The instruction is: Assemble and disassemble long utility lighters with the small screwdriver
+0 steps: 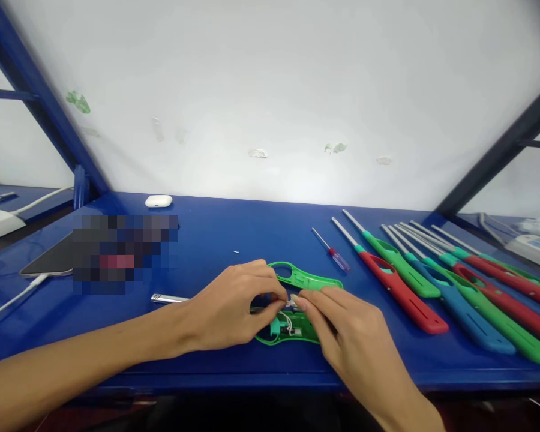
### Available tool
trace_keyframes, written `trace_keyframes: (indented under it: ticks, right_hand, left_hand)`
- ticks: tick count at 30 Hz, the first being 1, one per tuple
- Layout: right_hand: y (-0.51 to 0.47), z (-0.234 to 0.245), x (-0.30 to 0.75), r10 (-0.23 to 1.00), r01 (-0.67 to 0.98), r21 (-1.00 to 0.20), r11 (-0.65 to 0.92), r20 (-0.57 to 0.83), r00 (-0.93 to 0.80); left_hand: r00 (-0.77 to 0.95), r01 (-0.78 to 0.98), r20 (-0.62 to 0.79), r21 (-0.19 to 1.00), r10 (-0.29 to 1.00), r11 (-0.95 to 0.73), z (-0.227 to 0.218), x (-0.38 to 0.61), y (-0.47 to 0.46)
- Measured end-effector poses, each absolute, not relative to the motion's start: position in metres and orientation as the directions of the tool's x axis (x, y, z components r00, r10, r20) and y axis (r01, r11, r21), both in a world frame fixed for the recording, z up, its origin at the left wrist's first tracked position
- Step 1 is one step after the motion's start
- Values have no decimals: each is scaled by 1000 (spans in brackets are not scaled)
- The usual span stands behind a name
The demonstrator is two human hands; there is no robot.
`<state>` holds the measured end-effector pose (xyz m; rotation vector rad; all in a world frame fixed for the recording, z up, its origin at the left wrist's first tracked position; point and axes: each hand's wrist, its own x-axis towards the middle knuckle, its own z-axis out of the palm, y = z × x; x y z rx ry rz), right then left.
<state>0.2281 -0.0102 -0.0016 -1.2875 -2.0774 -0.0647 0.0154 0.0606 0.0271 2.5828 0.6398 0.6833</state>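
Observation:
Between my two hands is a small whitish, partly clear part [292, 303], too small to name. My left hand [240, 303] pinches it from the left, and my right hand [348, 318] grips it from the right with thumb and fingertips. Right below the fingers lies an opened green lighter body half [270, 339] with a teal trigger piece [276, 327] and white wires inside. The other green handle half [303, 278] rests just behind my fingers. A metal lighter tube [168, 299] sticks out to the left from under my left wrist.
Several long lighters in red [402, 294], blue and green lie on the right of the blue table [216, 225]. A screwdriver [333, 252] lies behind my right hand. A tiny metal pin [236, 252], a white earphone case [159, 201] and a cabled phone [49, 258] are farther left.

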Motion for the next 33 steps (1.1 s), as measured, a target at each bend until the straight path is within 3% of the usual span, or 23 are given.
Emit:
trace_keyframes:
  ticks: [10,21,33]
  right_hand:
    - [-10,-3,224,742,819,-244,519,604,-290]
    - [-12,3,226,770,776,-379,504,605,-204]
    - [-12,-2,229,750,761,-345,550,605,-268]
  left_hand:
    - [783,341,363,430,506,-836,26,14,59]
    - [754,379,361,445,550,-811,23,14,57]
    - [770,271,462,387,439,-882,20,14,59]
